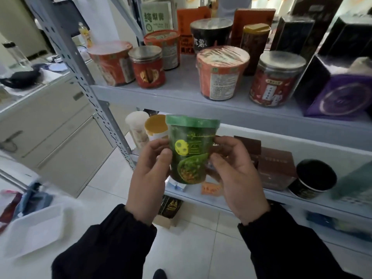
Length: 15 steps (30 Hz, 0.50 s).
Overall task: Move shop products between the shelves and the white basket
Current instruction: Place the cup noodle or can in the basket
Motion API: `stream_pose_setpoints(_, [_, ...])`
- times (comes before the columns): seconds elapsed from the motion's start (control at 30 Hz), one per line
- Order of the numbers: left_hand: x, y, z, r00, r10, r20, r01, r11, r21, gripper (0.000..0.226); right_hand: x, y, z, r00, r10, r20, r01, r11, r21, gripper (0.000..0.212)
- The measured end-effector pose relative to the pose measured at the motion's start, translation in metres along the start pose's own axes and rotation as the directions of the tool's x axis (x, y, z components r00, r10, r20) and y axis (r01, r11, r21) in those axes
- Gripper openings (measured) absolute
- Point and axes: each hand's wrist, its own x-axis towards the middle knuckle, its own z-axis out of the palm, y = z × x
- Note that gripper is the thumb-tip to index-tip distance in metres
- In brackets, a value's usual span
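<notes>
Head view: green cup (190, 150) gripped upright between left hand (149, 178), right hand (235, 178) fingers (227, 142).

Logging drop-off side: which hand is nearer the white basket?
Left. The left hand grips the green cup on the side towards the white basket, low at left; the right hand grips its far side.

I read 薯 on the black cup (210, 37) and 美式 on the orange box (187, 21); other labels blur.
</notes>
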Motion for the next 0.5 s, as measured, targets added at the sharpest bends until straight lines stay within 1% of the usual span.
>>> stream_pose_setpoints(0.03, [0.003, -0.001, -0.002, 0.997, -0.016, 0.078, 0.016, 1.0, -0.006, 0.028, 0.0, 0.001, 0.001, 0.999, -0.031, -0.03, 0.03, 0.999, -0.044, 0.028])
stream_pose_setpoints(0.1, [0.009, -0.004, -0.007, 0.973, -0.033, 0.23, 0.033, 0.999, 0.004, 0.053, -0.002, 0.001, 0.007, 0.994, -0.076, -0.073, 0.066, 0.989, -0.131, 0.038])
stream_pose_setpoints(0.13, [0.013, -0.007, -0.011, 0.962, -0.044, 0.268, 0.04, 0.999, 0.021, 0.059, -0.003, 0.001, 0.012, 0.993, -0.086, -0.078, 0.072, 0.983, -0.17, 0.046])
stream_pose_setpoints(0.17, [0.016, -0.009, -0.015, 0.958, -0.043, 0.284, 0.038, 0.999, 0.025, 0.059, -0.003, 0.001, 0.017, 0.993, -0.09, -0.078, 0.073, 0.977, -0.198, 0.051])
stream_pose_setpoints(0.23, [0.022, -0.012, -0.024, 0.959, -0.035, 0.282, 0.039, 0.999, -0.006, 0.054, -0.002, 0.003, 0.028, 0.993, -0.085, -0.081, 0.066, 0.976, -0.209, 0.047])
stream_pose_setpoints(0.3, [0.028, -0.016, -0.034, 0.955, -0.092, 0.281, 0.131, 0.984, -0.121, 0.055, 0.0, 0.009, 0.039, 0.994, -0.066, -0.09, 0.048, 0.981, -0.189, 0.041])
stream_pose_setpoints(0.37, [0.033, -0.017, -0.044, 0.954, -0.163, 0.251, 0.216, 0.956, -0.2, 0.048, 0.003, 0.017, 0.05, 0.995, -0.046, -0.086, 0.03, 0.983, -0.181, 0.04])
stream_pose_setpoints(0.4, [0.037, -0.018, -0.049, 0.953, -0.18, 0.242, 0.232, 0.95, -0.207, 0.042, 0.004, 0.021, 0.056, 0.996, -0.037, -0.084, 0.022, 0.984, -0.174, 0.041])
stream_pose_setpoints(0.5, [0.046, -0.022, -0.066, 0.938, -0.237, 0.254, 0.296, 0.929, -0.224, 0.038, 0.006, 0.031, 0.073, 0.995, -0.016, -0.1, -0.001, 0.985, -0.172, 0.048])
